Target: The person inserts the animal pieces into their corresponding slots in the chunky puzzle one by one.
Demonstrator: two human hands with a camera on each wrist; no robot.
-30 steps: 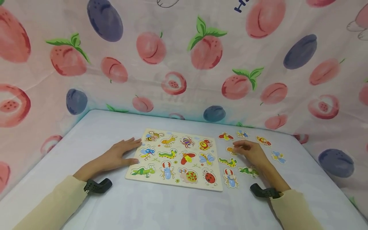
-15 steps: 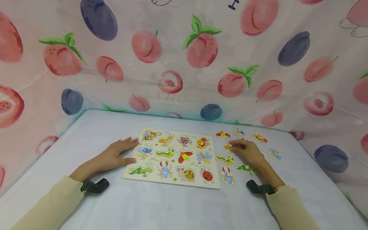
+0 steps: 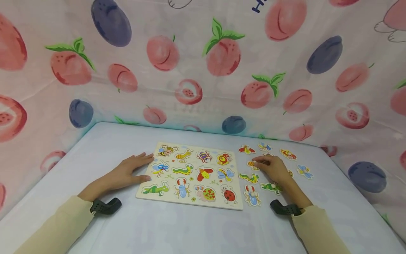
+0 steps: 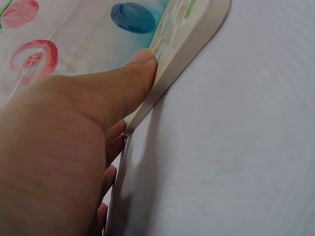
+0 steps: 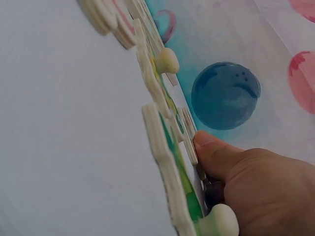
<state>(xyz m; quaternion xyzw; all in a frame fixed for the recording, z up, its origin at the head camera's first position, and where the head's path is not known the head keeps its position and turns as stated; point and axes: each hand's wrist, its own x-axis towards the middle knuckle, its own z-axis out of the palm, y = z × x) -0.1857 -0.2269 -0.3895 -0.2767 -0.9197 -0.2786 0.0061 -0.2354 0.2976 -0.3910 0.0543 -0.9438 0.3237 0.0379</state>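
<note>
My left hand [image 3: 125,171] rests at the left side of a wooden insect puzzle board [image 3: 219,197], fingers spread. In the left wrist view its thumb [image 4: 140,69] lies against the board's edge [image 4: 192,46]. Right of the board, my right hand [image 3: 275,170] pinches an orange striped insect puzzle piece [image 3: 251,164] with thumb and fingertips, low over the table. The grip itself is partly hidden by the hand. Close by lie a caterpillar piece [image 3: 248,177], a grasshopper piece [image 3: 269,188] and a blue stag beetle piece [image 3: 252,196].
More knobbed pieces lie behind and right of the right hand: a red-winged bug [image 3: 246,149], a blue insect [image 3: 264,146], a red and yellow butterfly [image 3: 288,154] and a blue-winged dragonfly [image 3: 305,171]. A fruit-print cloth [image 3: 196,116] hangs behind the white table [image 3: 177,229].
The head view has shifted slightly. My right fingers stay at the orange striped piece, and the left hand keeps its place by the board.
</note>
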